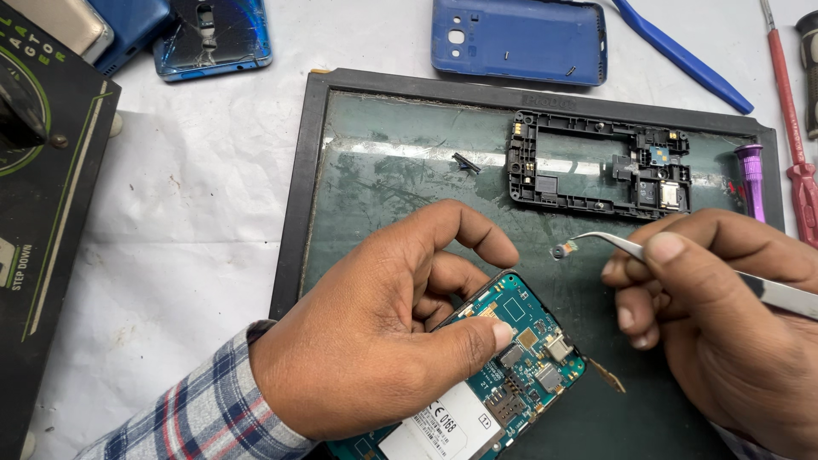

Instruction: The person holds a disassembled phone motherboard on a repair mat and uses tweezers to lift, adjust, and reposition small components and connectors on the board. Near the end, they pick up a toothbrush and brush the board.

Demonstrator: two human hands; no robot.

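My left hand [383, 332] grips an opened phone with a bare teal circuit board [520, 358], thumb pressed on the board's upper part. My right hand [724, 332] pinches curved metal tweezers [613, 244], whose tip holds a tiny round component [561, 250] just above the dark glass work mat [392, 179]. The phone lies tilted on the mat's near edge. A small brown flex tab [607, 375] sticks out beside the board.
A black plastic phone mid-frame [596, 166] lies at the mat's far right, a small dark clip [466, 163] left of it. Beyond the mat: a blue back cover [518, 40], a cracked blue phone [213, 38], a blue pry tool [682, 58], a red screwdriver [792, 128], a purple tool [751, 179]. A black box [43, 213] stands at left.
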